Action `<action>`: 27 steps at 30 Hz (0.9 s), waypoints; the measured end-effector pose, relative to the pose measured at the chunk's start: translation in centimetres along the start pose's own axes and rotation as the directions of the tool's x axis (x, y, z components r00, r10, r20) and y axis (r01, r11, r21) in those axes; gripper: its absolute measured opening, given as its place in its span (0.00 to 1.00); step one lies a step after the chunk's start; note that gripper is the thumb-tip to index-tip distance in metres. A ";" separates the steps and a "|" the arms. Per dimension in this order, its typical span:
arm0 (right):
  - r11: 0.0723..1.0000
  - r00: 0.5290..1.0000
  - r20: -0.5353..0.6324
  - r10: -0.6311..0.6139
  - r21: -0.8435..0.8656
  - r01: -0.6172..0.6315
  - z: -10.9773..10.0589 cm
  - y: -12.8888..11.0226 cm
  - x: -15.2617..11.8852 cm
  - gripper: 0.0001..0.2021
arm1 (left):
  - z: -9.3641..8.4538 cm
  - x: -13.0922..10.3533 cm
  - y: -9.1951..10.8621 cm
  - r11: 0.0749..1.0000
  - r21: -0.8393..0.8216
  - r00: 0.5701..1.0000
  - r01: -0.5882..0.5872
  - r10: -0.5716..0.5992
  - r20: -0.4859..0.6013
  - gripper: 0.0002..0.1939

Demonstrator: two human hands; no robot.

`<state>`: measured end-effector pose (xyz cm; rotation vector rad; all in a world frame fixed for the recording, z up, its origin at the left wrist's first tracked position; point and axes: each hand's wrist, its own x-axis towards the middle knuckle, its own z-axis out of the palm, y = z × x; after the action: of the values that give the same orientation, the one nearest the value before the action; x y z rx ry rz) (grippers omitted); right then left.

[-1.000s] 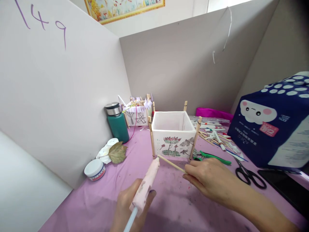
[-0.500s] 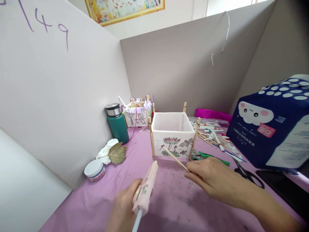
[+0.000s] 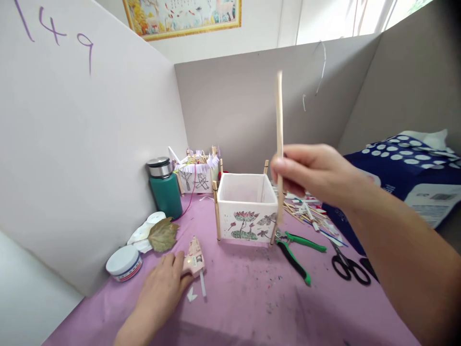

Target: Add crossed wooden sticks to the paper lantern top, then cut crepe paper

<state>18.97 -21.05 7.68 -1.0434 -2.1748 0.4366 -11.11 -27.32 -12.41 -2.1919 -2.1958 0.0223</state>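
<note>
- head view: the right hand is raised above the table, fingers pinched around a thin wooden stick that stands nearly upright; most of the stick rises above the fingers, a shorter part drops below them.
- just below and left of those fingers stands a white paper lantern box with flower drawings on its front and wooden posts at its corners; the lower end of the stick hangs in front of its near right corner, and i cannot tell whether they touch.
- the left hand lies low on the purple cloth, fingertips resting on a pink glue gun that stands on the cloth; the fingers are loosely curled against it, not closed around it.
- just left of these fingers is a small white jar, and beyond them a dry leaf on white scraps.
- further back from the left fingers stands a teal flask, with a second decorated lantern beside it.
- below the right fingers lie green-handled pliers on the cloth, and to the right of those black scissors.
- right of the right wrist sits a dark blue tissue pack.
</note>
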 end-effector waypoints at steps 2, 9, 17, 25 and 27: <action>0.997 0.997 -0.078 0.024 -0.077 -0.030 -0.8 -0.1 2.9 0.20 | -0.4 0.1 -0.5 0.999 0.015 0.999 -0.039 0.039 -0.010 0.23; 0.927 0.986 0.056 0.160 -0.351 -0.131 0.8 3.5 9.2 0.19 | -9.4 3.2 -1.3 0.932 -0.356 0.940 -0.071 -0.057 -0.335 0.19; 0.897 0.911 0.301 0.283 -0.419 -0.140 2.8 5.9 11.4 0.17 | -14.7 18.2 2.4 0.561 -0.808 0.953 -0.181 -0.101 -0.284 0.13; 0.894 0.824 0.483 0.297 -0.443 -0.063 4.0 7.2 12.5 0.16 | -13.0 23.6 5.4 0.508 -0.858 0.992 -0.081 -0.044 -0.119 0.11; 0.894 0.818 0.498 0.290 -0.447 -0.045 4.1 7.6 12.7 0.15 | -12.9 24.2 5.6 0.502 -0.861 0.994 -0.076 -0.028 -0.104 0.12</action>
<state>14.63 -6.40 6.04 -1.5048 -2.7897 0.3976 -5.05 -3.35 0.66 -2.4781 -2.3752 -1.5049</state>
